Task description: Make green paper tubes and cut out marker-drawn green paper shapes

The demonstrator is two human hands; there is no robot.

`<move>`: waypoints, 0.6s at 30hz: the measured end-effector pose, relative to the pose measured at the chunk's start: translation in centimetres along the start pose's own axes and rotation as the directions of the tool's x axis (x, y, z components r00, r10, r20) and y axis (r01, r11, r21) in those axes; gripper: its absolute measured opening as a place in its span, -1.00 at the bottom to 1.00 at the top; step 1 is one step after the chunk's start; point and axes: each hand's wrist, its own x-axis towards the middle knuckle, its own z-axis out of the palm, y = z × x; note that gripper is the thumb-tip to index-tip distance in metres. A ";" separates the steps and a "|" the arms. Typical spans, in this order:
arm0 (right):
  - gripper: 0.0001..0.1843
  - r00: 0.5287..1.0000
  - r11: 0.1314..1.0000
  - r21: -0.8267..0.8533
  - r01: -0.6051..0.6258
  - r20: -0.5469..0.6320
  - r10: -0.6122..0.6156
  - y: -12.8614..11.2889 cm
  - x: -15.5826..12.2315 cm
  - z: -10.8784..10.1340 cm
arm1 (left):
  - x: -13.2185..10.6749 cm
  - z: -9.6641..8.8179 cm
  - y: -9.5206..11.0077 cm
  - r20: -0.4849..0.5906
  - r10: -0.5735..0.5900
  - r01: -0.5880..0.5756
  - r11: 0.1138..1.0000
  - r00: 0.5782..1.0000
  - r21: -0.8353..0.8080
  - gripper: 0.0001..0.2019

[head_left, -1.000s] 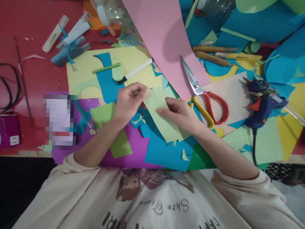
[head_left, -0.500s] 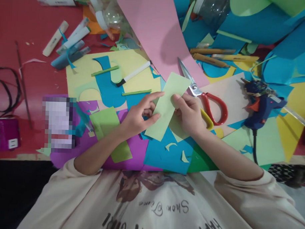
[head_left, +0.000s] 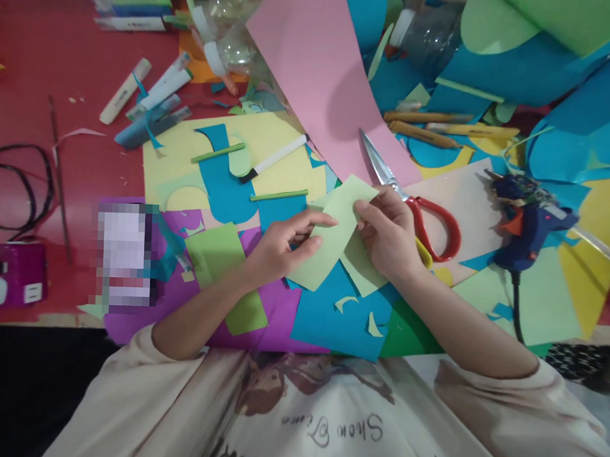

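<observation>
A light green strip of paper [head_left: 329, 253] is held slanted between both hands above the cluttered table. My right hand [head_left: 392, 241] pinches its right edge, thumb on top. At the left edge, my left hand [head_left: 281, 248] has its index finger and thumb over the paper, with the other fingers curled at and partly under it. Beneath the strip lies another light green piece [head_left: 364, 264]. Scissors with red and yellow handles [head_left: 438, 230] rest just past my right hand, blades pointing away. A darker green rectangle [head_left: 228, 272] lies near my left forearm.
A blue glue gun [head_left: 522, 229] lies at right, its red light lit. Pink paper [head_left: 320, 76] stretches across the back. Markers [head_left: 150, 90], a capped white pen [head_left: 280, 154], clear bottles [head_left: 426, 36] and a blurred-out object [head_left: 124, 249] surround the paper scraps.
The view has shifted slightly, so everything sits lower and a little to the right. My left index finger reaches further over the strip, and the strip looks more bent.
</observation>
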 end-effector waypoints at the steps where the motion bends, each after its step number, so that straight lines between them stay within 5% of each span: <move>1: -0.85 1.000 1.000 -0.011 -0.007 0.010 0.007 0.0 0.0 -0.1 | 0.1 0.0 0.0 -0.008 0.012 -0.012 1.000 1.000 0.024 -0.77; 6: -0.84 0.999 0.999 -0.029 -0.038 0.018 0.039 -0.2 0.1 0.0 | 0.2 0.2 -0.1 -0.047 0.112 -0.104 0.984 0.993 0.141 -0.78; 14: -0.83 0.996 0.996 0.006 -0.085 0.009 0.085 -0.6 0.1 0.6 | -0.3 0.0 -0.6 -0.074 0.011 -0.003 0.993 0.997 0.115 -0.60; 18: -0.74 0.997 0.997 0.050 -0.067 0.029 0.065 -0.1 0.4 0.9 | -0.1 -0.3 -0.8 -0.188 -0.018 0.029 0.998 0.982 0.056 -0.58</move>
